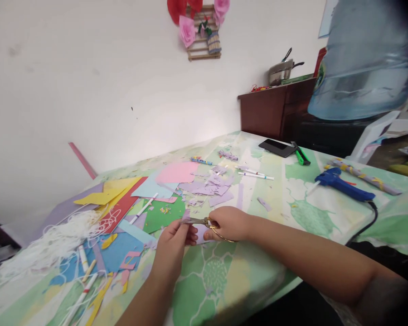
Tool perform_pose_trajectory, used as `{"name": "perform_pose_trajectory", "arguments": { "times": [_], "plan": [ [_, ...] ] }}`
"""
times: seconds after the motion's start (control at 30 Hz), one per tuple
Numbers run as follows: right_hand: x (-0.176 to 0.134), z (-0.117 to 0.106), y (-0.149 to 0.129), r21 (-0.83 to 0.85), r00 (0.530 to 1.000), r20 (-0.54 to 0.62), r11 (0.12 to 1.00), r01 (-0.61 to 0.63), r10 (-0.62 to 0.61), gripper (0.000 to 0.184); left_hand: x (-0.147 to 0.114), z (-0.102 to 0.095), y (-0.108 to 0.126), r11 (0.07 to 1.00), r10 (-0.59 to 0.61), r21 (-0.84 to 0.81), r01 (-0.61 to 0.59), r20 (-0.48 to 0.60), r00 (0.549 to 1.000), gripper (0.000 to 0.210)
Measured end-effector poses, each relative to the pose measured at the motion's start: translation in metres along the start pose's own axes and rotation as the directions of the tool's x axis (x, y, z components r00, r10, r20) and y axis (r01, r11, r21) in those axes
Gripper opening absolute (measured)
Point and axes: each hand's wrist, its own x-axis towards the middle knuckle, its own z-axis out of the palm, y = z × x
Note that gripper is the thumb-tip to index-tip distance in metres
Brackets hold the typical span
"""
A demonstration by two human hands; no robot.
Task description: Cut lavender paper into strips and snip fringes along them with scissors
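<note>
My right hand (227,222) is closed round the gold handles of a pair of scissors (199,221), whose blades point left. In my left hand (177,237) a small piece of purple paper (186,214) is pinched between thumb and fingers, right by the blade tips. Whether the blades are cutting into it I cannot make out. Both hands are over the near edge of the table. Just beyond them lie torn purple paper scraps (221,184) and a green sheet (163,213).
At the left are tangled white string (68,233), coloured sheets and several markers. A blue glue gun (345,183), a green utility knife (302,155) and a black phone (277,147) lie at the right. A large water bottle (363,68) stands beyond the table.
</note>
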Motion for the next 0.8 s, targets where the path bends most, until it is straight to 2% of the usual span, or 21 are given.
{"name": "perform_pose_trajectory", "arguments": {
  "times": [0.43,0.67,0.8],
  "plan": [
    [0.0029,-0.0003,0.002,0.045,0.999,0.053,0.999,0.01,-0.013,0.055,-0.0021,-0.0018,0.001,0.987,0.072,0.136,-0.085,0.095,0.993,0.022],
    [0.0039,-0.0029,-0.0019,-0.027,0.998,0.04,0.998,-0.056,0.057,0.055,-0.0016,-0.0014,0.0022,0.998,-0.016,0.067,0.012,0.064,0.998,0.018],
    [0.0043,-0.0038,-0.0024,-0.006,0.997,0.023,0.997,-0.077,0.077,0.055,-0.0001,-0.0028,0.0017,0.993,-0.069,0.102,0.066,0.026,0.997,0.022]
  ]
}}
